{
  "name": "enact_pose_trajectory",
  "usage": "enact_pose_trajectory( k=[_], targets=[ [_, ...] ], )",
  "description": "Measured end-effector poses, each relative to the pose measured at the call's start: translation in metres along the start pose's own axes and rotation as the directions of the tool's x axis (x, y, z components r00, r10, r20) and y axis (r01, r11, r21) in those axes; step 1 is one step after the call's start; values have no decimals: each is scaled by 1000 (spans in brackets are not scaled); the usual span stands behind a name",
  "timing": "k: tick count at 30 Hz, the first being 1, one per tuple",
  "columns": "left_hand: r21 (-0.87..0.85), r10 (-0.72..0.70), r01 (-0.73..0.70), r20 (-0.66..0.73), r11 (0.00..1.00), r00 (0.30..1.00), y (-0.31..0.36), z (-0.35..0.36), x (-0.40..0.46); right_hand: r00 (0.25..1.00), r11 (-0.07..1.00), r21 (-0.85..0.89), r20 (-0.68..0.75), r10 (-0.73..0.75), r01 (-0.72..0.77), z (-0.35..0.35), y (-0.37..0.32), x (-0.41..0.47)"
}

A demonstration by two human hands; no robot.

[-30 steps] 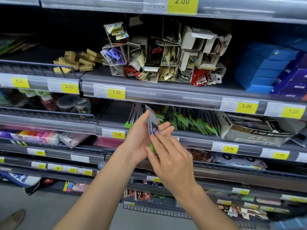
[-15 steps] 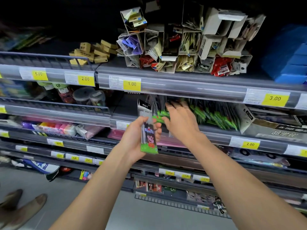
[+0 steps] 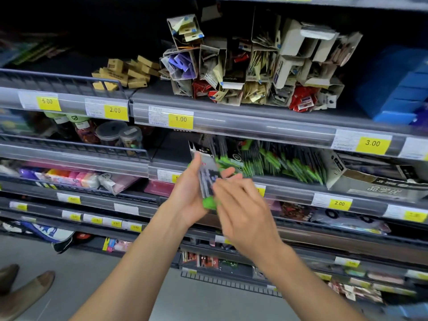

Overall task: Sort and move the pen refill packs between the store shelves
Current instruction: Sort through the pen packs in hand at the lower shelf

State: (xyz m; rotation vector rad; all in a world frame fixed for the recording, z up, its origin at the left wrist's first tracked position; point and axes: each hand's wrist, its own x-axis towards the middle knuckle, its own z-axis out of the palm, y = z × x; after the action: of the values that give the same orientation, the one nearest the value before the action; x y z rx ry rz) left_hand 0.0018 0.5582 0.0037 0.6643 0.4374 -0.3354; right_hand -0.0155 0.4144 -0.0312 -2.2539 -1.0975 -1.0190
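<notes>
Both forearms bare, reaching up and fwd from bottom of frame, meeting in front of the shelving.

L hand (image 3: 188,198): palm turned inward, thumb up along the near edge of a held refill pack (image 3: 208,181), fingers wrapped behind it w/ tips showing past its right side. Firm hold, pack upright, slightly tilted. Pack is thin, flat, glossy plastic sleeve; dark printed middle, bright green bottom end. Blurred, so print unreadable.

R hand (image 3: 243,210): back of hand toward camera, fingers bent and spread, tips at the pack's lower right edge. Motion blur heavy; cannot tell if it pinches the pack or only touches it.

Just behind hands: mid shelf (image 3: 289,188), grey metal w/ clear plastic price rail, yellow tags. On it a dense row of shelved refill packs (image 3: 278,163), same slim shape, green ends fanned toward the front, dark bodies leaning back. To their right a grey cardboard carton (image 3: 370,179), open-topped, lying on the same shelf.

Left bay, same height: clear round tubs (image 3: 120,137) w/ dark lids behind a wire rail.

Farther, upper shelf (image 3: 254,117): jumble of open cardboard display boxes (image 3: 254,63), tipped at odd angles, small carded packets in purple, red, yellow spilling from them. Left of those, small tan boxes (image 3: 127,72) in a loose pile. Far right, stacked blue boxes (image 3: 398,89), matte.

Lower left, on the grey floor: toes of brown shoes (image 3: 25,290).
</notes>
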Motion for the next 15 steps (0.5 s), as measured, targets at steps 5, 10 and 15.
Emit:
enact_pose_trajectory(
  k=[5, 10, 15],
  targets=[
    [-85, 100, -103, -40, 991, 994, 7, -8, -3, 990, 968, 210, 54, 131, -140, -6, 4, 5],
    [-110, 98, -108, -91, 988, 991, 12, -32, -12, 828, 894, -106, 344, 443, -435, 23, 60, 42],
    [-75, 46, -52, -82, 996, 996, 12, -38, -12, 811, 905, -269, 411, 417, -329, 48, 65, 46]
  ],
)
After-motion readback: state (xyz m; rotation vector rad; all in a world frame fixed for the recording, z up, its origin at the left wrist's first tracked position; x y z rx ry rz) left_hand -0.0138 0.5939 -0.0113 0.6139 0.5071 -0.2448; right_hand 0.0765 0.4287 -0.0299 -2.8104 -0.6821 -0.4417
